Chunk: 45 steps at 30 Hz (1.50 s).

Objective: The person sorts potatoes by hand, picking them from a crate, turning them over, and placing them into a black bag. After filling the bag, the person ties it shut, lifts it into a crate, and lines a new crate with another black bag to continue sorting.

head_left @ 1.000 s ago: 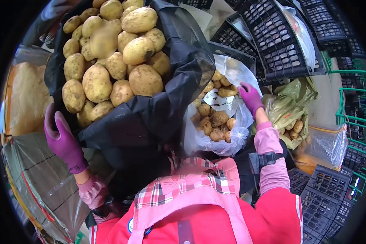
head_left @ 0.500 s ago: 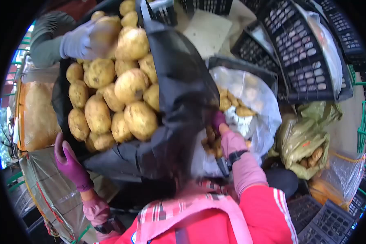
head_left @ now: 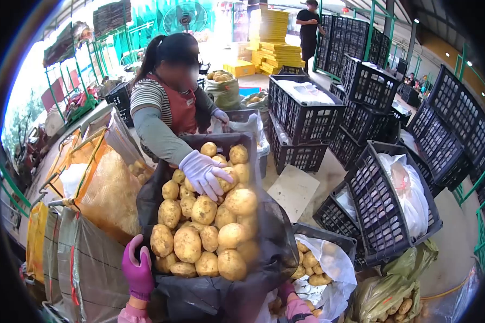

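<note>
My left hand (head_left: 137, 267), in a purple glove, is beside the lower left edge of a container (head_left: 145, 199) lined with black cloth and heaped with potatoes (head_left: 187, 244). Its fingers are stretched and apart, with nothing in them. My right hand (head_left: 286, 290), gloved too, is low, beside the black cloth (head_left: 221, 301) and a crate (head_left: 337, 242) lined with clear plastic (head_left: 342, 274) that holds smaller potatoes (head_left: 311, 262). Its fingers are hidden. Across from me, a co-worker's white-gloved hand (head_left: 201, 172) rests on a potato at the top of the heap.
Black plastic crates (head_left: 307, 118) stand stacked at the right, one tilted crate (head_left: 380, 202) holding a white bag. Large sacks (head_left: 86, 264) line the left. A greenish bag of potatoes (head_left: 388, 293) lies at lower right. Another person (head_left: 308, 29) stands by the far crates.
My view has tilted up, bringing in the co-worker and the hall. The co-worker's hand has shifted towards the middle of the heap. My hands stay near the container's sides.
</note>
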Tool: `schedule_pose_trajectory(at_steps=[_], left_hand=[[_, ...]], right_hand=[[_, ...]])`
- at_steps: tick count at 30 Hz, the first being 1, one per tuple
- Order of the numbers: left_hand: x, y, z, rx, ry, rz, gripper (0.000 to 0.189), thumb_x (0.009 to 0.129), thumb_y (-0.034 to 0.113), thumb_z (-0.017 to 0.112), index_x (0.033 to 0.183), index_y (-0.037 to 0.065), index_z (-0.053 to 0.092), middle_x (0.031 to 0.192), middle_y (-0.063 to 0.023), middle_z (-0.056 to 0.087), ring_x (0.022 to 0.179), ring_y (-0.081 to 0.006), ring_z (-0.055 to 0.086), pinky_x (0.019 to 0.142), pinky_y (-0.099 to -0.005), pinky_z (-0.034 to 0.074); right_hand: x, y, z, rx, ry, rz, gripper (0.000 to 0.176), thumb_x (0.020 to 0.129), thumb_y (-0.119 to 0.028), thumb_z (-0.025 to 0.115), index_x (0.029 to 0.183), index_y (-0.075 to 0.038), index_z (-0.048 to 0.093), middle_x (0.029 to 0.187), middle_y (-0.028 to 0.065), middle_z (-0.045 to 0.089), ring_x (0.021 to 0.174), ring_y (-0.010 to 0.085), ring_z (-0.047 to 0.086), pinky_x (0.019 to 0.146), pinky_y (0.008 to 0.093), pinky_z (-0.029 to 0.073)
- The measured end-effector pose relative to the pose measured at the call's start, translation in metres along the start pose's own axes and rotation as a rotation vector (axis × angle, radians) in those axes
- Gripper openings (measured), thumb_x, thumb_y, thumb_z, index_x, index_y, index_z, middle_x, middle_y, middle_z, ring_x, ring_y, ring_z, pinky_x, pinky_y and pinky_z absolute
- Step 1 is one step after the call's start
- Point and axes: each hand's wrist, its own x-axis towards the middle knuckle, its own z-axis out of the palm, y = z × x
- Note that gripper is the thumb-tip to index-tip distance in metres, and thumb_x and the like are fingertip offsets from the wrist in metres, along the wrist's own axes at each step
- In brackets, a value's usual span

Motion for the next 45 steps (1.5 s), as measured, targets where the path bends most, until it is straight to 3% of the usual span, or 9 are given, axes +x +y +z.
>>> schedule_pose_trajectory(at_steps=[2, 4, 6, 10, 13, 18, 21, 33, 45], left_hand=[[-0.002, -0.002, 0.0, -0.011, 0.003, 0.012, 0.03, 0.093, 0.009, 0.06, 0.121, -0.003, 0.062, 0.12, -0.0164, 0.065, 0.113, -0.0287, 0.062, 0.101, -0.0369, 0.045], [-0.003, 0.002, -0.004, 0.019, 0.004, 0.007, 0.03, 0.093, 0.01, 0.061, 0.121, -0.002, 0.062, 0.121, -0.0172, 0.065, 0.114, -0.0302, 0.062, 0.101, -0.0379, 0.045], [-0.004, -0.003, -0.003, 0.019, 0.029, 0.058, 0.034, 0.092, 0.01, 0.063, 0.123, -0.002, 0.061, 0.124, -0.0187, 0.063, 0.12, -0.0336, 0.058, 0.105, -0.0406, 0.043], [-0.017, 0.04, -0.017, 0.108, 0.108, 0.464, 0.04, 0.088, 0.002, 0.062, 0.127, 0.0, 0.056, 0.13, -0.0198, 0.058, 0.126, -0.0363, 0.054, 0.108, -0.0455, 0.041], [-0.067, 0.095, -0.007, -0.367, -0.347, 0.446, 0.044, 0.085, 0.001, 0.066, 0.129, 0.0, 0.058, 0.111, -0.0168, 0.067, 0.094, -0.0272, 0.07, 0.08, -0.0336, 0.057], [-0.15, 0.124, 0.048, -0.614, -0.824, 0.455, 0.066, 0.091, 0.027, 0.073, 0.144, 0.002, 0.043, 0.122, -0.0201, 0.063, 0.096, -0.0202, 0.068, 0.084, -0.0323, 0.056], [-0.159, 0.121, 0.053, -0.687, -1.189, -0.169, 0.049, 0.099, 0.029, 0.061, 0.137, 0.001, 0.052, 0.115, -0.0173, 0.067, 0.098, -0.0186, 0.066, 0.089, -0.0331, 0.054], [-0.167, 0.118, 0.051, -0.832, -0.939, -0.082, 0.038, 0.1, 0.028, 0.061, 0.129, 0.003, 0.058, 0.118, -0.0118, 0.064, 0.106, -0.0187, 0.062, 0.094, -0.032, 0.049], [-0.152, 0.12, 0.059, -0.979, -1.083, -0.142, 0.038, 0.103, 0.028, 0.054, 0.129, 0.0, 0.059, 0.112, -0.0083, 0.068, 0.104, -0.0139, 0.062, 0.094, -0.03, 0.048]], right_hand=[[-0.023, 0.01, -0.019, -0.307, -0.03, -0.348, 0.046, 0.087, -0.03, 0.071, 0.123, -0.004, 0.063, 0.11, 0.0116, 0.068, 0.096, 0.0257, 0.068, 0.088, 0.0358, 0.055], [-0.084, -0.063, -0.05, 0.489, 0.039, 0.186, 0.045, 0.088, -0.033, 0.071, 0.12, -0.003, 0.063, 0.107, 0.0112, 0.068, 0.091, 0.0254, 0.069, 0.079, 0.0355, 0.058], [-0.128, -0.059, -0.085, -0.67, 0.287, -0.901, 0.044, 0.093, -0.035, 0.065, 0.123, -0.002, 0.061, 0.109, 0.0106, 0.068, 0.093, 0.0226, 0.069, 0.08, 0.0336, 0.058], [-0.247, -0.179, -0.107, 0.838, -0.138, -0.255, 0.052, 0.098, -0.028, 0.058, 0.14, 0.001, 0.048, 0.129, 0.0107, 0.062, 0.1, 0.0224, 0.069, 0.084, 0.0306, 0.056], [-0.313, -0.23, -0.119, 0.652, -0.183, -0.345, 0.063, 0.095, -0.032, 0.062, 0.145, 0.002, 0.043, 0.126, 0.0131, 0.062, 0.097, 0.0199, 0.07, 0.083, 0.0261, 0.054], [-0.383, -0.286, -0.082, 0.383, -0.145, -0.491, 0.074, 0.088, -0.033, 0.069, 0.146, 0.003, 0.041, 0.122, 0.0148, 0.063, 0.094, 0.0173, 0.068, 0.079, 0.0264, 0.053], [-0.374, -0.265, -0.048, 0.205, 0.047, -0.651, 0.075, 0.088, -0.028, 0.071, 0.147, 0.002, 0.038, 0.134, 0.0147, 0.056, 0.112, 0.02, 0.063, 0.09, 0.0303, 0.052], [-0.376, -0.271, -0.035, 0.383, 0.033, -0.752, 0.066, 0.094, -0.016, 0.069, 0.148, 0.002, 0.037, 0.14, 0.0136, 0.052, 0.127, 0.0216, 0.052, 0.104, 0.0327, 0.045], [-0.403, -0.29, -0.047, 0.615, 0.004, -0.56, 0.078, 0.088, -0.031, 0.078, 0.148, 0.0, 0.038, 0.128, 0.0152, 0.058, 0.099, 0.0218, 0.068, 0.082, 0.0327, 0.06]])
